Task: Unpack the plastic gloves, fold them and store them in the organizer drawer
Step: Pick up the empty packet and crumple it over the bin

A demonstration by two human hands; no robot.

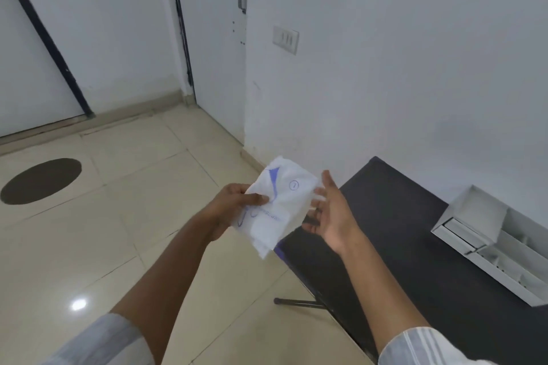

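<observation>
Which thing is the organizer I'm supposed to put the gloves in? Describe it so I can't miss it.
Start at the black table against the white wall on the right. The organizer sits on its far right side, a white box with a closed drawer front facing you and open divided compartments beside it. It is the only thing on the table; the glove packet is in the hands.

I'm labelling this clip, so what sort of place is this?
Probably a plain indoor room, maybe an office or a home: tiled floor, white door, wall switch plate, and a black table.

Head view, down over near hands point(284, 210)
</observation>
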